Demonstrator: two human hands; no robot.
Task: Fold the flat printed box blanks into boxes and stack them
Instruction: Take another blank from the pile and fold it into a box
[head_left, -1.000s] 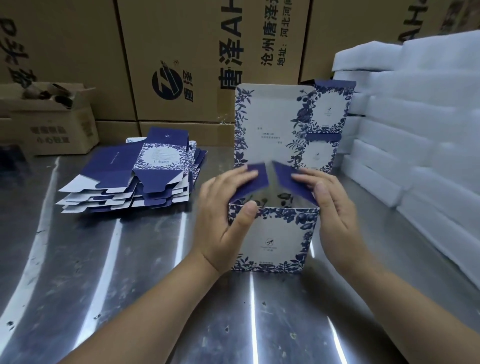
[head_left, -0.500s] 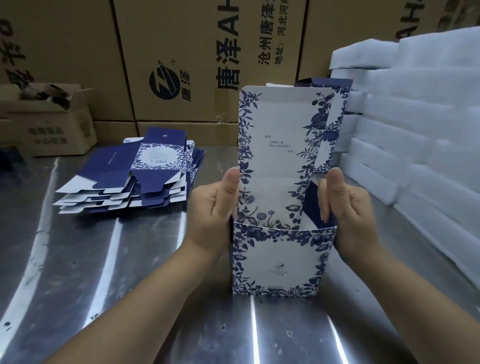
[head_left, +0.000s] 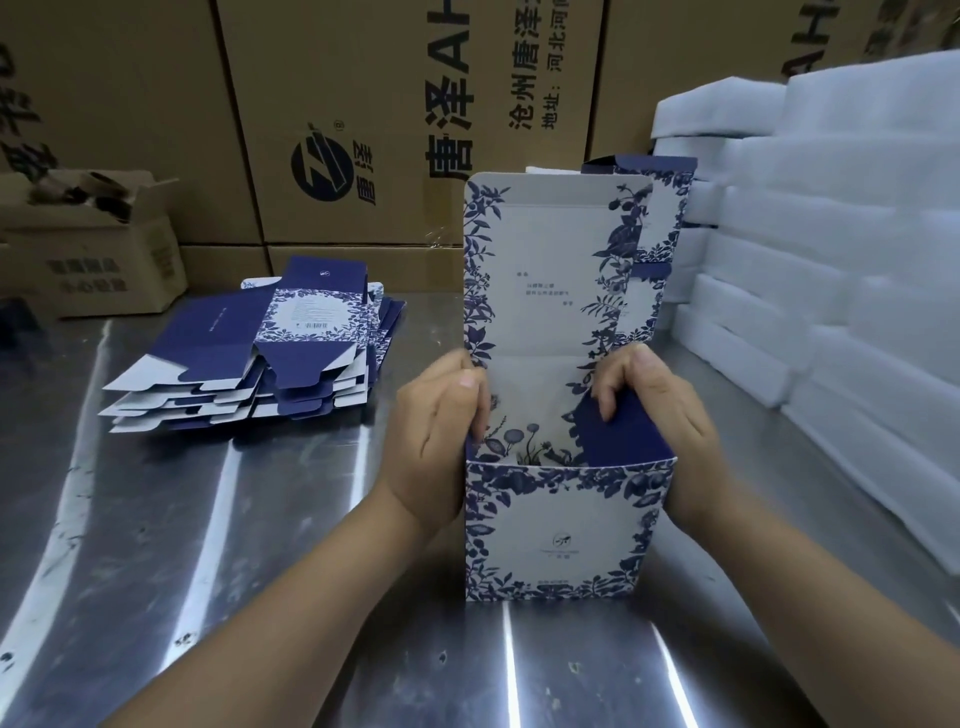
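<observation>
We see a half-folded blue-and-white floral box (head_left: 561, 530) standing upright on the shiny metal tabletop (head_left: 208, 571), just right of the frame's centre. Its front wall faces us and its top is open. Its tall lid panel (head_left: 550, 270) rises straight up from the back wall, showing a white inside face with leaf borders and a few lines of small print.

The left hand (head_left: 441, 441) grips the box's left wall near the top edge, fingers curled, with the thumb up against the lower left edge of the lid panel. The right hand (head_left: 670, 436) holds the right wall, and its curled fingers lie over a navy side flap (head_left: 623, 436) that tilts inward over the open top. We cannot tell whether a matching flap on the left is tucked in, since the left hand covers that corner.

At centre left of the frame a stack of flat blanks (head_left: 260, 364) lies on the tabletop, well apart from the box, navy and floral faces up and slightly fanned. Behind the lid panel, partly hidden, we can make out folded boxes (head_left: 660, 208) of the same print, one above another. White foam blocks (head_left: 831, 260) are piled along the right side. Large brown cartons (head_left: 389, 130) with black printing fill the background, and a smaller open carton (head_left: 88, 244) sits at the upper left.
</observation>
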